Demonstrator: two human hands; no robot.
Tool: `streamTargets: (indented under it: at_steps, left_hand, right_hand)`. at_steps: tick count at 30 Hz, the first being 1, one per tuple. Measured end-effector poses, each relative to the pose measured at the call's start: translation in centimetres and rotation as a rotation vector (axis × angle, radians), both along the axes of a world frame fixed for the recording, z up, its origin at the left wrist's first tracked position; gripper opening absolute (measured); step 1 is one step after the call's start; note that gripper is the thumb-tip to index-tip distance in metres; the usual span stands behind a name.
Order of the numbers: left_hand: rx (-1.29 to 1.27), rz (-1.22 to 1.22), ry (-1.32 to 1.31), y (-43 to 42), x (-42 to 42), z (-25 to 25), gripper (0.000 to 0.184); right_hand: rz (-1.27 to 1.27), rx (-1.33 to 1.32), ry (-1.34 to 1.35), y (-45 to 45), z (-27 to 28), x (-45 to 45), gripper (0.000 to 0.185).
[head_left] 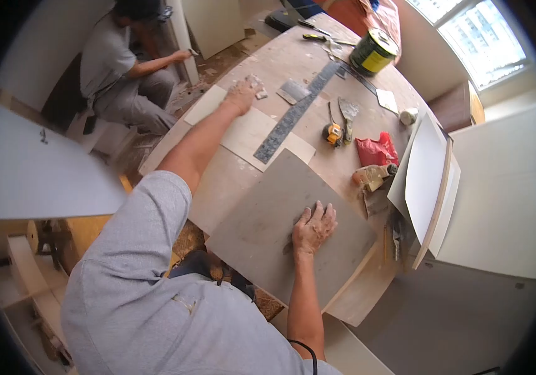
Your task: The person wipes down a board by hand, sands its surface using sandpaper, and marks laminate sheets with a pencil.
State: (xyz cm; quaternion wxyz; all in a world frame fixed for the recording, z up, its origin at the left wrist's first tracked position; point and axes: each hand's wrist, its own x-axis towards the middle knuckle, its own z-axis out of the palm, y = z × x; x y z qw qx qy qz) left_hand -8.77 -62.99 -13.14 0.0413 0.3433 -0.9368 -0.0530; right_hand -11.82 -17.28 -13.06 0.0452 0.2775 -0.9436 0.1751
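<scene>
My right hand point(315, 230) lies flat with its fingers stretched out on a square grey board point(268, 219). The board rests at the near end of the worktable. My left hand point(241, 97) reaches across to the far left edge of the table, fingers curled at a small pale, shiny flat piece point(258, 86); its exact kind is unclear. Beneath that arm lies a long pale panel strip point(243, 131). A flat scraper blade point(293, 92) sits right of my left hand, and a long speckled metal straightedge point(296, 112) runs across the table.
On the table point(236, 172) are a tape measure point(332, 132), a putty knife point(347, 111), a red plastic bag point(377, 150) and a black-and-yellow can point(374, 52). White panels point(430, 181) lean at the right. A person point(130, 69) crouches at the far left.
</scene>
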Motion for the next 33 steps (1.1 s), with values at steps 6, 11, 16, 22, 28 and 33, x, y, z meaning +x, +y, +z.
streamTargets:
  at_steps: [6, 11, 16, 22, 28, 33]
  left_hand:
    - [-0.065, -0.233, -0.189, -4.9, -1.8, -0.6, 0.045]
    - [-0.065, -0.266, -0.202, -6.9, -1.3, 0.5, 0.031]
    - [-0.189, -0.083, 0.251, -7.0, 2.6, 0.9, 0.025]
    - [1.079, 0.479, 1.174, -1.8, 15.9, 1.7, 0.034]
    - [1.632, 0.751, 1.006, 15.5, 29.1, -2.8, 0.030]
    - [1.900, 0.289, 1.112, 27.6, 28.2, 4.1, 0.022]
  right_hand:
    - [-0.023, -0.008, 0.007, 0.1, 0.4, 0.1, 0.045]
    - [-0.011, -0.050, -0.048, -0.1, 1.4, 0.2, 0.046]
    - [-0.030, -0.051, -0.041, 0.4, 1.0, 0.0, 0.046]
    - [-0.022, -0.083, -0.020, 0.1, 0.6, -0.3, 0.047]
    - [-0.019, -0.091, -0.025, 0.6, -0.1, -0.1, 0.050]
    - [0.004, -0.080, -0.003, 0.9, -0.2, -0.1, 0.053]
